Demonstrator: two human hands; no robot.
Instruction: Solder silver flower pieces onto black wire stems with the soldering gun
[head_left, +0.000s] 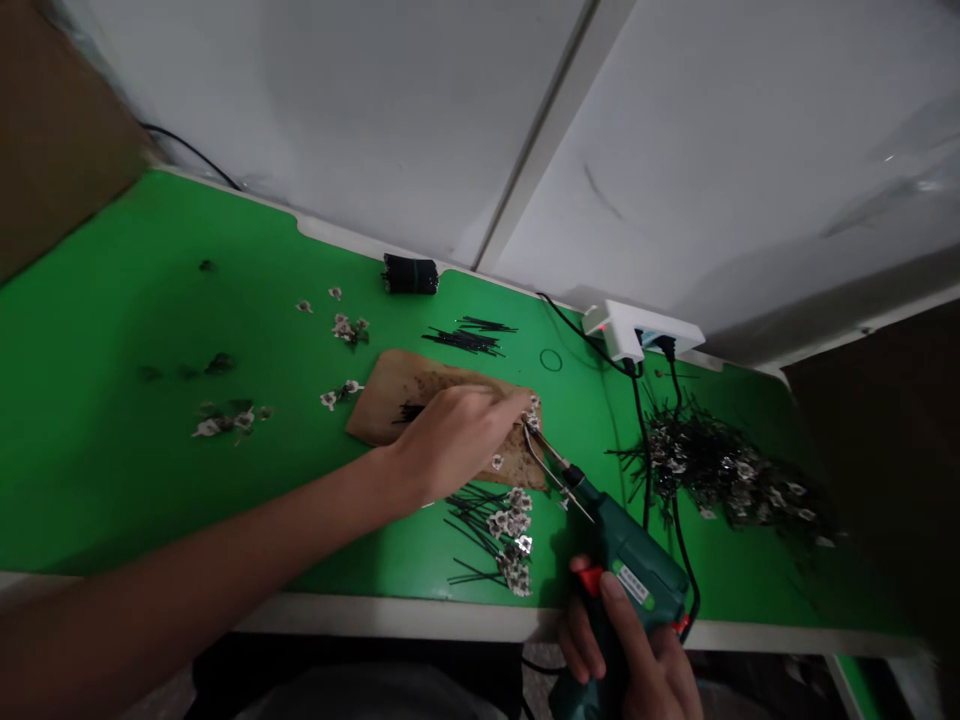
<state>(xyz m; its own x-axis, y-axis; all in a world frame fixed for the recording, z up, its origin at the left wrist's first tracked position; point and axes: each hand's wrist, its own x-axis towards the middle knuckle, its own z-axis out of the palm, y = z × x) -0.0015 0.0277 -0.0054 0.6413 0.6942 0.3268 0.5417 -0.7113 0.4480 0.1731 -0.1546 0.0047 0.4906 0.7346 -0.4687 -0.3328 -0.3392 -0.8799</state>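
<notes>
My right hand (630,655) grips the handle of a green soldering gun (637,570), one finger on its red trigger. The gun's metal tip (536,440) reaches onto a scorched brown board (409,385) on the green table. My left hand (457,435) rests over the board with fingers pinched together right at the tip. What the fingers hold is too small to make out. A small white part (496,461) lies on the board just below the hand.
Loose black wires and small white parts (502,525) lie in front of the board. A tangled heap of wired parts (720,470) sits at right by a white power strip (637,330). More parts (232,420) scatter at left. A wire bundle (410,275) lies by the wall.
</notes>
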